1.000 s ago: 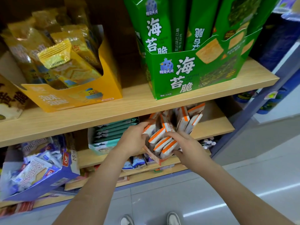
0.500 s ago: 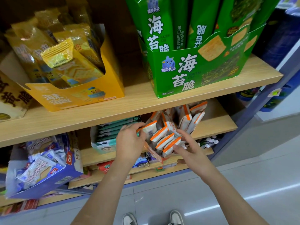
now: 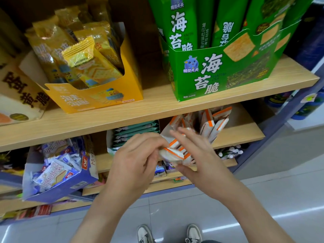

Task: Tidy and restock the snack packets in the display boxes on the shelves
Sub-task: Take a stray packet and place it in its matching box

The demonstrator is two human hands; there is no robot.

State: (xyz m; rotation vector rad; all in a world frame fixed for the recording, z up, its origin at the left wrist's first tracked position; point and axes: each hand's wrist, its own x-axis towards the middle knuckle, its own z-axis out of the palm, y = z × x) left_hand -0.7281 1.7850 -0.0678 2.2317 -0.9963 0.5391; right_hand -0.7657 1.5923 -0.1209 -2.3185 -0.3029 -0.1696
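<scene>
Several white packets with orange stripes (image 3: 173, 153) are bunched together in front of the middle shelf. My right hand (image 3: 199, 155) grips the bunch, fingers over the top and thumb underneath; the fingers are blurred. My left hand (image 3: 136, 160) pinches the left end of the front packet with curled fingers. Behind the hands, more packets of the same kind (image 3: 216, 121) stand upright in their display box on the middle shelf; most of the box is hidden by my hands.
On the top shelf (image 3: 157, 111) stand a yellow display box (image 3: 98, 100) of yellow packets and a green display box (image 3: 219, 76) of tall green bags. Teal packets (image 3: 135, 130) lie left of the orange ones. A tilted blue box (image 3: 59, 188) sits lower left. Grey floor below.
Both hands have closed together on the orange-striped packets and drawn a bunch forward out of the box. The camera has come closer to the shelf.
</scene>
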